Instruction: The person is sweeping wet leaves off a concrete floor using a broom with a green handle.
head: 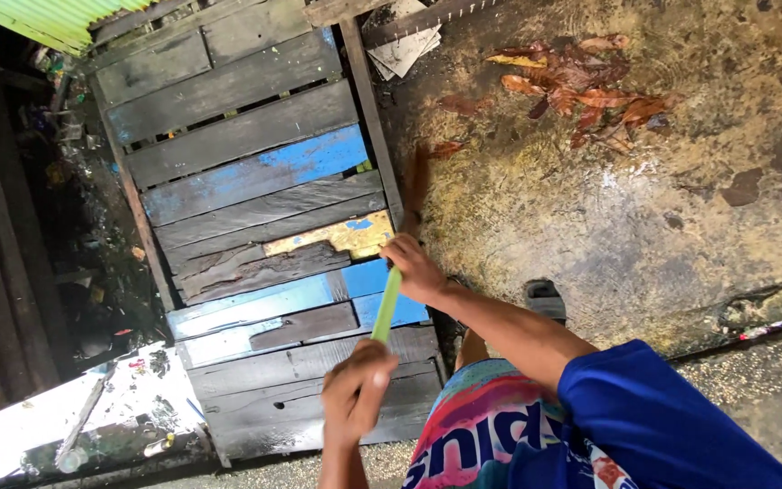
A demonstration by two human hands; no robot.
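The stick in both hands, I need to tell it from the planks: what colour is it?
Light green stick, clearest in the head view.

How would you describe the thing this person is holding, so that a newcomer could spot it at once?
Start at the weathered plank platform with blue patches. At its near right corner, both hands grip a slim stick, right hand above left hand. It is the only light green thing among the grey and blue boards.

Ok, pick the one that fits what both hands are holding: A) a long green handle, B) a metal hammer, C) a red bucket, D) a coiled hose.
A: the right hand and left hand each grip the long green handle, which slants over the worn blue and grey wooden pallet.
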